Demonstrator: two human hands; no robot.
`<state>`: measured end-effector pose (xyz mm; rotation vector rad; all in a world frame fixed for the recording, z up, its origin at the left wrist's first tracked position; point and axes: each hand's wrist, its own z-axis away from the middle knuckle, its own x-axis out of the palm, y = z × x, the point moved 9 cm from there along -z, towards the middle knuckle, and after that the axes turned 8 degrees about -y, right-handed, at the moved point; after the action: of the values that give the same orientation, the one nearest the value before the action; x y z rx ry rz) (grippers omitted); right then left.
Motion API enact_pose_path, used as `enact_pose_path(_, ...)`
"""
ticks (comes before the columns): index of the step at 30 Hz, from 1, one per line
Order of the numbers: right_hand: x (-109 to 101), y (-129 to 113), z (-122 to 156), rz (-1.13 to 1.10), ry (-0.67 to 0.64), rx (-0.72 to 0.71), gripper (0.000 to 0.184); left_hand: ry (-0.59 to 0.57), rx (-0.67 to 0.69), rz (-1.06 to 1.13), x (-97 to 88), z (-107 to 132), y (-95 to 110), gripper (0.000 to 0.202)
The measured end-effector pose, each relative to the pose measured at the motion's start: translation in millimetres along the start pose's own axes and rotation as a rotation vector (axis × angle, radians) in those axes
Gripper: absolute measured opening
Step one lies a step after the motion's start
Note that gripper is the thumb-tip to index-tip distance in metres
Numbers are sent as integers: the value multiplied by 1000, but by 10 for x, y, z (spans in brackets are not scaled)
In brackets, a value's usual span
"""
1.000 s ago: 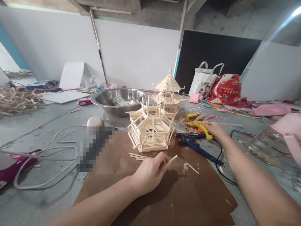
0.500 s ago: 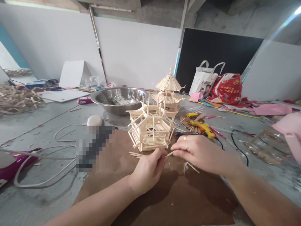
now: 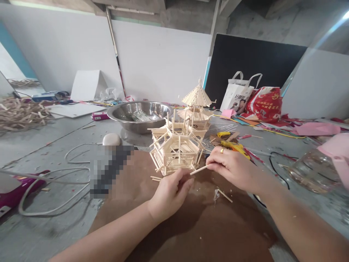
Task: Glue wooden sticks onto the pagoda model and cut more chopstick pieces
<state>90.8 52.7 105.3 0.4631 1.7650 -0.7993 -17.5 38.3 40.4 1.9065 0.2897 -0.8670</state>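
Note:
A hexagonal frame of thin wooden sticks (image 3: 176, 149) stands on a brown paper sheet (image 3: 201, 225). A short wooden stick (image 3: 198, 170) is pinched at its right end by my right hand (image 3: 236, 168), just right of the frame. My left hand (image 3: 170, 193) sits curled in front of the frame, fingertips close to the stick's left end; whether they touch it is unclear. Behind the frame stands a finished stick pagoda (image 3: 196, 105). A few loose sticks (image 3: 156, 178) lie at the frame's base.
A steel bowl (image 3: 140, 115) sits behind. A yellow glue gun (image 3: 236, 147) lies right of the frame, partly behind my right hand. White cable (image 3: 56, 182) loops at left; a glass jar (image 3: 313, 171) lies at right. Bags (image 3: 263, 103) and paper scraps line the back.
My right hand left the yellow glue gun, came across to the stick in my left hand and now pinches it, raised slightly toward the frame.

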Motion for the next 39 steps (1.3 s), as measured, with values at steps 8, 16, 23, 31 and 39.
enact_pose_path(8,98,-128,-22,-40,-43,-101,14,-266,-110,432,218,-1,-77,34)
enact_pose_path(16,128,-168,26,-79,273,-70,19,-363,-228,751,386,-20,-154,39)
enact_pose_path(23,306,-230,34,-274,199,-30,13,-249,-200,754,290,-39,-124,39)
enact_pose_path(31,366,-218,-22,-581,110,9,18,-122,-40,420,158,-27,-3,41)
enact_pose_path(39,-164,280,-120,-453,152,289,28,-378,168,-100,372,48,201,27)
